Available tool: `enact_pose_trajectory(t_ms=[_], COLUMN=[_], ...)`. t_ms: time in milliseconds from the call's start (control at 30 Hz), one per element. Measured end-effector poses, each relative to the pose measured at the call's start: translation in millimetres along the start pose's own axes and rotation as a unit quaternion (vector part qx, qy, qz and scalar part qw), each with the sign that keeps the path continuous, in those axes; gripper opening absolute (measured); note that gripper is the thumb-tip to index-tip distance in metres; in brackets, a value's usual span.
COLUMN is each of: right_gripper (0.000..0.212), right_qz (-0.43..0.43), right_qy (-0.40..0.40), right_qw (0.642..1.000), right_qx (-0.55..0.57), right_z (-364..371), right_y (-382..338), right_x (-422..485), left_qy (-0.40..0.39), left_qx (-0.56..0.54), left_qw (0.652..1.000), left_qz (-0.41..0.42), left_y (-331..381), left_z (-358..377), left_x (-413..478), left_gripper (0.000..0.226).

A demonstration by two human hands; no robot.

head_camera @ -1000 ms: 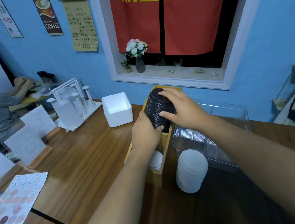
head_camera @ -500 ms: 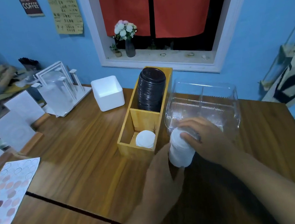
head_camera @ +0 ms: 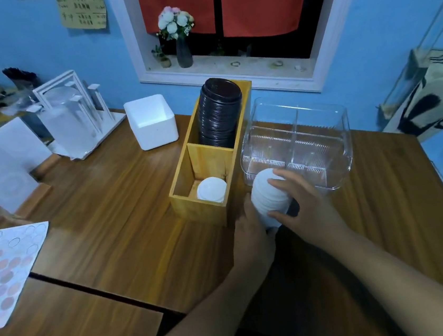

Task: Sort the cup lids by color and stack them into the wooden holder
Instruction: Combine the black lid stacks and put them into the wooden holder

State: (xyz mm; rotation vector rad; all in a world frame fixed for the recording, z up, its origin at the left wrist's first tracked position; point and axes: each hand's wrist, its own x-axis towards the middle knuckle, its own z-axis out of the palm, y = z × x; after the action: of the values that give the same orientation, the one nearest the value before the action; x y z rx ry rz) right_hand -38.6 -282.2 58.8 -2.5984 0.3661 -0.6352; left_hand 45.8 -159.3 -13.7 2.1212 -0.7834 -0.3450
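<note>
Well, white stack (head_camera: 269, 198): a column of white lids, tilted, held just right of the holder's near end and in front of the clear box.
Right hand (head_camera: 308, 210): fingers curled over the stack's top and far side, thumb low on its side.
Left hand (head_camera: 250, 236): wrapped round the stack's lower end from the left; whether the base touches the bench (head_camera: 107, 194) is hard to tell.
Holder (head_camera: 211, 158): wooden, two compartments, standing on the bench.
Far compartment: tall pile of black lids (head_camera: 219, 110) (rising well above the rim).
Near compartment: a few loose white lids (head_camera: 212, 190) lying flat at the bottom.
Neighbours: clear box (head_camera: 321, 129) on the right, white tub (head_camera: 151, 120) on the left.
</note>
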Motion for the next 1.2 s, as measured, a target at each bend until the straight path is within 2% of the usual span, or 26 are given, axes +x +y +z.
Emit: enact_pose_trajectory(t_ms=[100,200,367,500,667,767,900,1067,1133,1200], right_gripper=[0.068,0.067,0.068,0.066,0.065,0.063,0.062,0.064,0.064,0.063], right_qz=[0.003,-0.013,-0.058,-0.073,-0.066,-0.050,-0.059,-0.059,-0.062,-0.070], right_qy=[0.006,0.018,0.047,0.056,0.019,-0.007,-0.049,-0.077,-0.074,-0.085], right_qw=[1.000,1.000,0.996,0.993,0.994,0.997,0.996,0.995,0.995,0.993], right_qx=[0.003,0.011,0.040,0.078,0.080,0.060,0.036,-0.019,-0.031,-0.044], right_z=[-15,-37,-66,-55,-14,-3,4,13,14,15], right_y=[-8,-23,-67,-94,-97,-83,-71,-71,-72,-71], right_x=[-6,-8,22,71,123,132,134,137,137,136], left_qy=[0.012,0.032,0.057,0.100,0.084,0.068,0.066,0.049,0.022,-0.043], left_qx=[0.014,-0.017,-0.062,0.040,0.024,0.028,0.085,0.111,0.092,0.083], left_qw=[0.999,0.995,0.992,0.986,0.995,0.997,0.994,0.992,0.995,0.996], left_qz=[0.048,0.089,0.092,0.129,0.049,0.034,0.036,0.022,0.019,-0.007], left_y=[2,11,38,43,27,19,16,8,8,10], left_z=[-5,-25,-87,-149,-173,-169,-155,-148,-153,-163], left_x=[-9,-25,-22,7,46,60,69,79,83,86], left_gripper=[0.097,0.093,0.071,0.083,0.093,0.090,0.085,0.090,0.094,0.092])
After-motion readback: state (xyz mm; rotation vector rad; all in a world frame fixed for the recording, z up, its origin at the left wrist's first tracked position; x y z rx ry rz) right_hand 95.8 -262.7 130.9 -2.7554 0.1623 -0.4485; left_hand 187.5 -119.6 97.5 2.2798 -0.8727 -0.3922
